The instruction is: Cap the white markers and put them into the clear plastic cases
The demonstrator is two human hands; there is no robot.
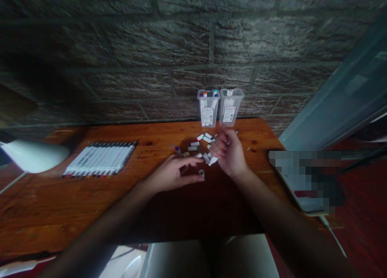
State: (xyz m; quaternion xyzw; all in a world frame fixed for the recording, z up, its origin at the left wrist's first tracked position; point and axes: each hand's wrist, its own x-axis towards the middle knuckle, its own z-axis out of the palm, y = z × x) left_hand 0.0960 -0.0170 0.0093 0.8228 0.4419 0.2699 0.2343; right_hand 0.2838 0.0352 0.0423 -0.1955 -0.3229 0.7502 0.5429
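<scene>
My left hand [169,172] reaches over the table with thumb and index finger apart. Beside its thumb tip is a small marker cap [201,172], its hollow end facing up; I cannot tell whether the thumb touches it. My right hand [229,152] is closed, its fingers curled round a white marker [213,160] whose end shows below them. Most of that marker is hidden by the hand. Several loose white caps [192,148] with coloured ends lie scattered between and beyond the hands. A purple-ended cap [177,149] lies left of them.
Two clear plastic boxes [208,108] stand against the brick wall; the left one holds several markers. A row of white markers [101,159] lies on the wooden table [121,205] at left, near a white lamp [36,155]. At the right edge is a partly blurred flat device [302,185] with a cable.
</scene>
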